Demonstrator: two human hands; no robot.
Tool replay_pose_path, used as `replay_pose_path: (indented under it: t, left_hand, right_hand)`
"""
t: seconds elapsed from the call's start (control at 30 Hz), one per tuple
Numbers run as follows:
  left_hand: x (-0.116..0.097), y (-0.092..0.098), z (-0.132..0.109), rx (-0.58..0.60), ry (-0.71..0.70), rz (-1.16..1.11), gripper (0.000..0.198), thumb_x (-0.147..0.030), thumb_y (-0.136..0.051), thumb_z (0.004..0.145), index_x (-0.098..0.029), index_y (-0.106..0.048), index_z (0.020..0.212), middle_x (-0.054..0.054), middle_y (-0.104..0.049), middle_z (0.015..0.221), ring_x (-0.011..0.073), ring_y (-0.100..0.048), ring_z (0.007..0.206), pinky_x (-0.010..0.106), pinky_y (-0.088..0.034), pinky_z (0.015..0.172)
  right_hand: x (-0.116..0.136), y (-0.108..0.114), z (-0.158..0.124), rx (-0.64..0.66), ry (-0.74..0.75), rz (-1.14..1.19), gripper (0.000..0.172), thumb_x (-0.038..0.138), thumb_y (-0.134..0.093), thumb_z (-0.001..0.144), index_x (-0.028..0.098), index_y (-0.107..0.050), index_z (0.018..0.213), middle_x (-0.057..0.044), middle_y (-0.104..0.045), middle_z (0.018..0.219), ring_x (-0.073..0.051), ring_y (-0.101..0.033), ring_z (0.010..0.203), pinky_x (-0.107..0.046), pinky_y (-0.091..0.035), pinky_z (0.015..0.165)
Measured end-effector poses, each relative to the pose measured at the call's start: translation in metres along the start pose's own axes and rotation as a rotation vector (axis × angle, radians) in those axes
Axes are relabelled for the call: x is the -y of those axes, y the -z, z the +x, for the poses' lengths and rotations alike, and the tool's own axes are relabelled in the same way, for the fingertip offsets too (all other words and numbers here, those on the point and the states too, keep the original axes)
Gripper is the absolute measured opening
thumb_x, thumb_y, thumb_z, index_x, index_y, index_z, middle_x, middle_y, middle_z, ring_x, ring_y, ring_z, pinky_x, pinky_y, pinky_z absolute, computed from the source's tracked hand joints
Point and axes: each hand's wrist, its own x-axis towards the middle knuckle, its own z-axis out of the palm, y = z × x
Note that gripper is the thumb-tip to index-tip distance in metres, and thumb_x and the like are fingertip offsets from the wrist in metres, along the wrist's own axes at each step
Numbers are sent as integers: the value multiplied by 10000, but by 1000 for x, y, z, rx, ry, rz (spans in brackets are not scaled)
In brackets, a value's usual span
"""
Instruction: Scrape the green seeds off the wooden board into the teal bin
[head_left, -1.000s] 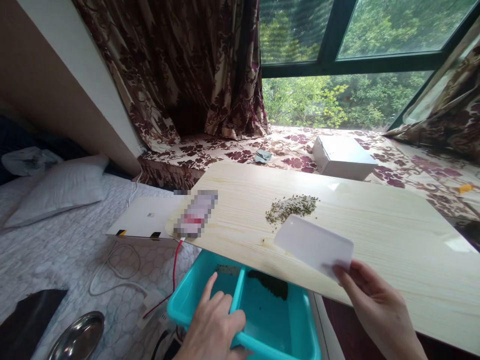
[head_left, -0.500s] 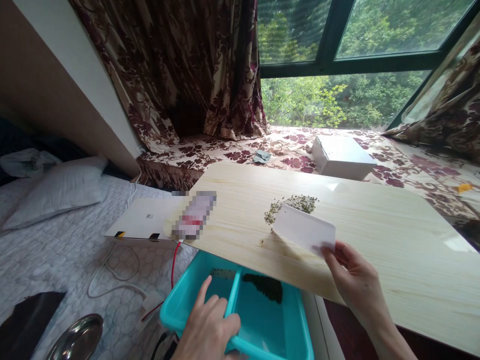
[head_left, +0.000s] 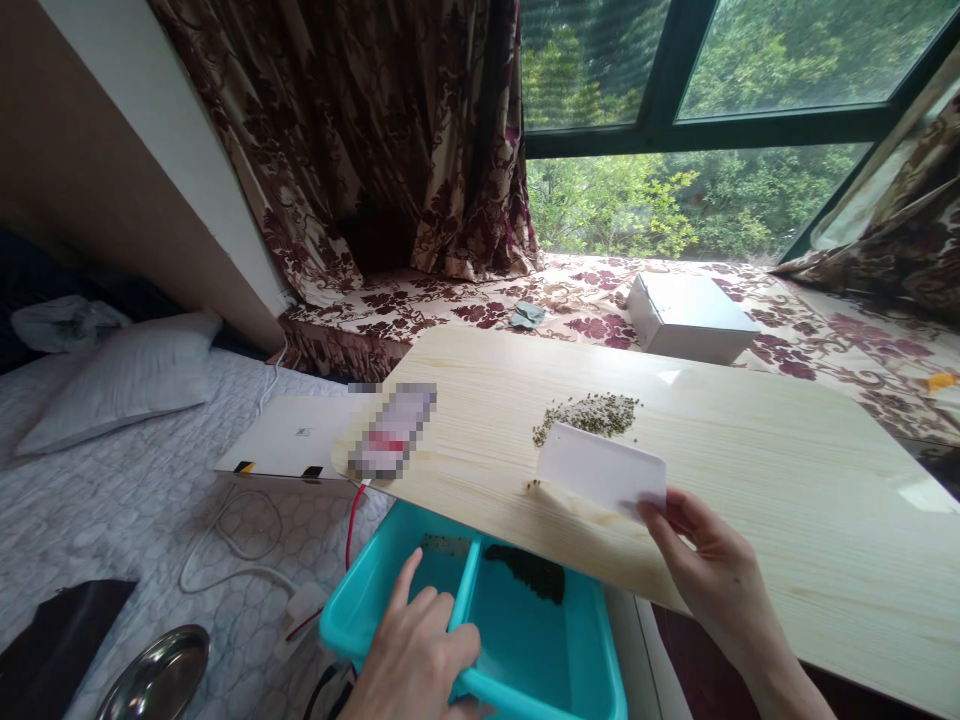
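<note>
My right hand (head_left: pixel 709 560) pinches the right end of a thin white rectangular card (head_left: pixel 600 468), tilted on its long edge over the wooden tabletop. Just beyond the card spreads a pile of small green beans mixed with white grains (head_left: pixel 592 412). A few stray beans (head_left: pixel 533 484) lie by its lower left corner. Below the table edge is a turquoise two-compartment bin (head_left: pixel 611 660). My left hand (head_left: pixel 420 640) grips the bin at its divider and near rim, index finger stretched forward. White grains with dark specks lie in the left compartment, dark green beans (head_left: pixel 529 572) in the right.
A phone-like blurred object (head_left: pixel 394 435) with a red cable lies at the table's left end, next to a white flat box (head_left: pixel 292 435). On the window ledge stand a white box (head_left: pixel 694 315) and a grey cloth (head_left: pixel 527 315). A metal dish (head_left: pixel 157 675) rests on the bed.
The white card has come slightly toward me and the table's near edge, drawing a few beans away from the pile. My left hand stays in place on the bin.
</note>
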Motion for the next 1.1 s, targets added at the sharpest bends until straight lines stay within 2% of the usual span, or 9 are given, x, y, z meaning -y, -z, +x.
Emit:
replay_pose_path:
  t: [0.13,0.3,0.43,0.63,0.73,0.87,0.97,1.1]
  left_hand:
    - [-1,4,2,69,16,27,346,-458,-799,609,-231,-538,594,-71,-462,610,143,-501,616,543,-245,1066]
    - [1,-1,-3,33,17,26,338,-419,-792,583,-227,-514,571,-70,-433,597,142,-486,594,561,-247,1061]
    - [-1,0,-6,31,52,5,318,-367,-783,589,-223,-500,569,-73,-414,599,138,-476,603,562,-223,1071]
    - [-2,15,-8,117,97,9,290,-308,-796,597,-223,-519,607,-72,-451,634,147,-505,650,581,-175,1079]
    - [0,18,-12,157,104,41,251,-296,-771,639,-225,-531,634,-66,-466,654,157,-510,674,601,-162,1071]
    - [3,17,-14,169,114,73,247,-312,-763,655,-225,-531,645,-66,-469,659,160,-510,685,600,-157,1072]
    - [5,15,-16,154,120,76,270,-319,-774,631,-224,-521,621,-72,-457,638,151,-502,658,590,-160,1075]
    - [5,20,-17,174,139,68,242,-293,-771,625,-230,-537,632,-71,-474,638,154,-523,667,592,-159,1074]
  right_hand:
    - [-1,-3,-1,-26,-18,54,233,401,-601,746,208,-665,859,-76,-752,833,-231,-707,763,-317,-556,717]
    - [1,-13,-4,36,7,43,200,393,-579,773,218,-667,814,-50,-740,768,-215,-697,712,-289,-543,670]
    - [7,-16,-16,133,28,35,197,385,-569,797,221,-677,804,-33,-726,731,-197,-683,674,-252,-524,607]
    - [17,-8,-32,330,71,129,182,367,-584,806,230,-697,846,-41,-744,810,-204,-694,736,-252,-549,634]
    - [17,-9,-30,291,78,115,171,361,-593,800,229,-695,838,-44,-746,806,-205,-694,730,-259,-548,648]
    - [14,-23,-22,203,73,116,197,360,-559,823,208,-673,871,-61,-739,791,-210,-689,733,-277,-537,655]
    - [14,-32,-20,263,92,152,203,347,-542,836,199,-669,893,-65,-735,805,-203,-682,729,-275,-531,646]
    - [19,-32,-22,373,103,225,189,331,-546,842,200,-670,899,-62,-731,809,-193,-677,722,-254,-524,620]
